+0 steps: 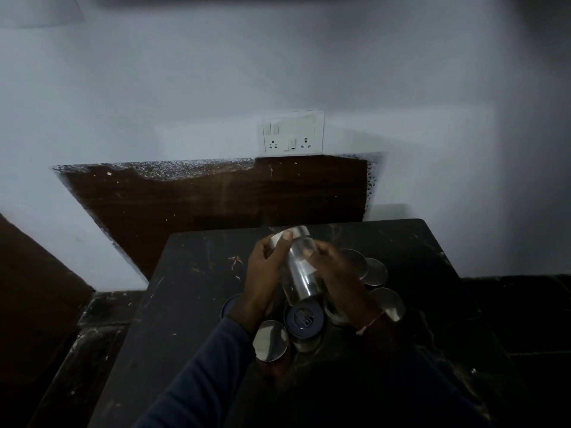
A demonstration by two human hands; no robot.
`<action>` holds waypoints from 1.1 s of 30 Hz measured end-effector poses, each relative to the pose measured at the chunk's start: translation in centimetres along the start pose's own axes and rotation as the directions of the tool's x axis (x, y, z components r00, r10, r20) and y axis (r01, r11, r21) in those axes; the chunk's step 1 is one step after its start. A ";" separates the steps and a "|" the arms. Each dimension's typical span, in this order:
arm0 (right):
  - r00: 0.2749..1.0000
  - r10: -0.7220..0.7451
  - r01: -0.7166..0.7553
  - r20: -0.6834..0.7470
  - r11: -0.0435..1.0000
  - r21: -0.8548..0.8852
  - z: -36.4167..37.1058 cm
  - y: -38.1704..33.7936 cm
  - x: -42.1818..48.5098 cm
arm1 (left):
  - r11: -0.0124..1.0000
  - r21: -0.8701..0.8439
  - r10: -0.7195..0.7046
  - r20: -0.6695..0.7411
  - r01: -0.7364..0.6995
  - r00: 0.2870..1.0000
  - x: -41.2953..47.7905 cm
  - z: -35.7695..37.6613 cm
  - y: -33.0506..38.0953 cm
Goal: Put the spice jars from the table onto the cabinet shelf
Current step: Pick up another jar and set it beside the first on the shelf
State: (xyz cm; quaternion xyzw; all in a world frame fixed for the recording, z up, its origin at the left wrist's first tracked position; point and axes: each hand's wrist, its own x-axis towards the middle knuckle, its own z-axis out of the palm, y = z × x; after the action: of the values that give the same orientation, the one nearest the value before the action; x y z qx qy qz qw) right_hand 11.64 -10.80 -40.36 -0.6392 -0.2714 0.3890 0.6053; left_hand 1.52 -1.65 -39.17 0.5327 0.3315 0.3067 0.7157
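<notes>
Left hand and right hand both grip a tilted spice jar; its label is unreadable.

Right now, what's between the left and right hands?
A tilted, shiny spice jar, gripped by the left hand and the right hand, seen in the head view.

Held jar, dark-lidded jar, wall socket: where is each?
Held jar (302, 271): head view, middle of its shiny side.
Dark-lidded jar (303, 318): head view, centre of its lid.
Socket (292, 132): head view, middle of its white plate.
</notes>
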 end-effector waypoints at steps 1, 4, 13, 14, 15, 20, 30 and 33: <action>1.000 0.023 -0.023 -0.016 0.999 0.049 0.0 0.2 0.1 | 1.000 -0.021 -0.003 0.022 0.003 1.000 -0.1 0.1 0.0; 0.998 0.059 -0.055 -0.014 0.974 0.222 0.1 0.9 0.0 | 0.998 -0.057 -0.020 0.082 0.024 0.996 -0.6 0.2 -0.2; 0.981 0.099 -0.187 0.169 0.730 0.657 0.7 1.1 -1.7 | 0.966 -0.204 -0.093 0.293 0.157 0.951 -0.9 -1.3 -0.2; 0.979 0.110 -0.194 0.169 0.749 0.633 1.0 1.0 -1.9 | 0.953 -0.239 -0.105 0.316 0.186 0.943 -1.0 -1.2 -0.3; 0.985 0.120 -0.166 0.123 0.844 0.509 1.3 0.9 -1.9 | 0.936 -0.282 -0.115 0.324 0.212 0.939 -0.9 -1.3 -0.5; 0.981 -0.105 0.064 -0.165 0.969 -0.237 1.1 0.6 -1.0 | 0.999 0.010 -0.039 0.175 0.038 0.984 -0.9 -0.8 -1.1; 0.993 0.107 -0.121 0.057 0.822 0.557 0.1 0.9 -0.2 | 0.987 0.152 0.026 0.116 -0.044 0.993 -0.4 -0.7 -0.5; 0.980 0.150 -0.201 0.133 0.731 0.652 0.0 1.1 -0.6 | 0.997 0.080 -0.010 0.106 0.002 0.994 -0.6 -0.7 -1.0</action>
State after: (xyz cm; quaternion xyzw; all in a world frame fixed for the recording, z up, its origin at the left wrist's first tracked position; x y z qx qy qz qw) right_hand 11.12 -11.42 -41.35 -0.3916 -0.0758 0.5378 0.7427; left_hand 0.73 -1.97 -40.22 0.5754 0.3062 0.2623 0.7116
